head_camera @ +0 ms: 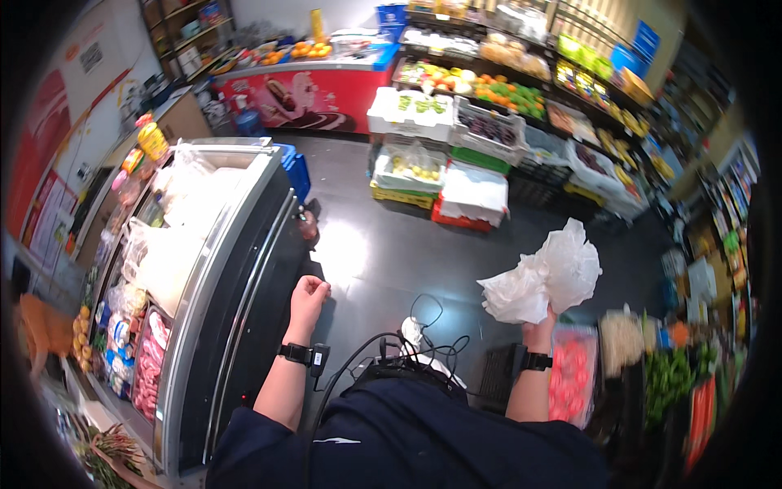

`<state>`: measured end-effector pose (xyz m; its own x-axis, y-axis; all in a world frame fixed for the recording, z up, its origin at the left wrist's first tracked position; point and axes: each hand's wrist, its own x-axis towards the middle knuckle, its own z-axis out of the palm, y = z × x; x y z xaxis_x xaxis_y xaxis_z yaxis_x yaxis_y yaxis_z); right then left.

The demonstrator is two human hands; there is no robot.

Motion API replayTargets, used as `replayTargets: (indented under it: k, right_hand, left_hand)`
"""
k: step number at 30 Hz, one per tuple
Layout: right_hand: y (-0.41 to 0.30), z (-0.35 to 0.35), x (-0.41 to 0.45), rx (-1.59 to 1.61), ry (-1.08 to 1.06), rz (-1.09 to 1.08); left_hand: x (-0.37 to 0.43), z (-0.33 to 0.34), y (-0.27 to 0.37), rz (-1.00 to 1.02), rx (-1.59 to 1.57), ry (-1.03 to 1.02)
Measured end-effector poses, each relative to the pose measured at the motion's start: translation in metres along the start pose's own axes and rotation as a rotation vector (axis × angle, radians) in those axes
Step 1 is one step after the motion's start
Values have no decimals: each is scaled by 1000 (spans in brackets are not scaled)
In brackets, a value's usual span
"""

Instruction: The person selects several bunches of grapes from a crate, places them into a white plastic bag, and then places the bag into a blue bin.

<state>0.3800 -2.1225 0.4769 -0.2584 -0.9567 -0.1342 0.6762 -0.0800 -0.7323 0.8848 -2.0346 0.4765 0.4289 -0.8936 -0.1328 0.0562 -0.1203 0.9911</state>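
My right hand [540, 323] grips crumpled white sheets [544, 275], thin paper or plastic, which spread out above its fingers. Much of that hand is hidden behind the bunch. To the left, my left hand [310, 293] is held with curled fingers beside the dark side of a refrigerated display case [244, 293]; nothing shows in it. Both wrists wear black straps with small devices. Below the white bunch, near my right forearm, lies a tray of red produce [572, 373], perhaps tomatoes.
Packed meat [151, 367] and bagged food lie in the case. Ahead stand stacked crates, one with a white cover [473, 192], before fruit shelves [510, 95] and a red counter [305, 101]. Green vegetables [675, 373] and carrots [701, 422] are at the right. Black cables [434, 348] hang at my waist.
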Motion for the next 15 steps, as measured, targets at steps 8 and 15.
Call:
replayTargets:
  k: [8, 15]
  right_hand:
    - [96, 197, 258, -394, -338, 32]
    - [213, 358, 397, -382, -466, 117]
  left_hand:
    - [151, -9, 26, -119, 12, 299]
    - [309, -19, 6, -165, -61, 433]
